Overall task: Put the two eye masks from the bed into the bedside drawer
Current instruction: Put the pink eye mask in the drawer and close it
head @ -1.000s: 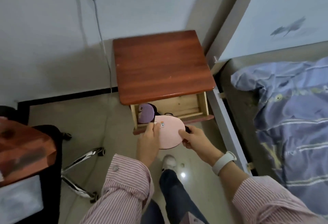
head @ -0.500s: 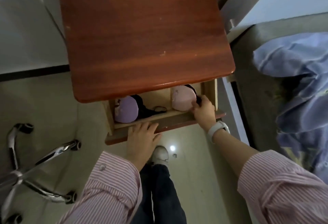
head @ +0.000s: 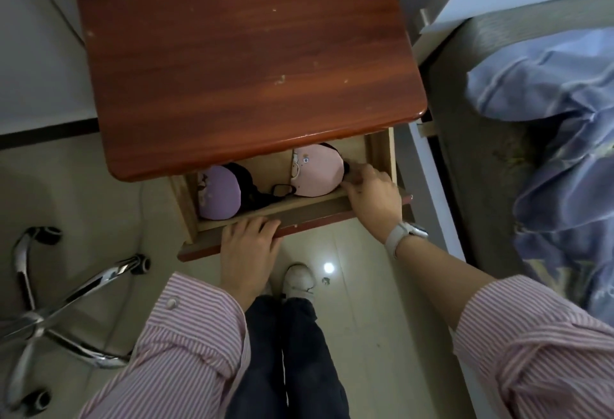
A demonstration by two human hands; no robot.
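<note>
The bedside drawer (head: 299,211) stands pulled out under the red-brown nightstand top (head: 239,53). Inside it, a purple eye mask (head: 219,194) with a black strap lies at the left. A pink eye mask (head: 317,173) lies at the right. My right hand (head: 372,194) reaches over the drawer's front, its fingertips pinching the pink mask's right end. My left hand (head: 249,246) rests flat on the drawer's front edge, fingers spread, holding nothing.
A chrome swivel-chair base (head: 66,289) sits on the tiled floor at the left. The bed with a blue striped quilt (head: 558,126) lies close on the right, its white frame (head: 435,192) beside the drawer. My legs and a white shoe (head: 299,277) are below.
A second ago both hands held the pink mask in front of the drawer. It now lies inside at the right, the left hand has let go and rests on the drawer front.
</note>
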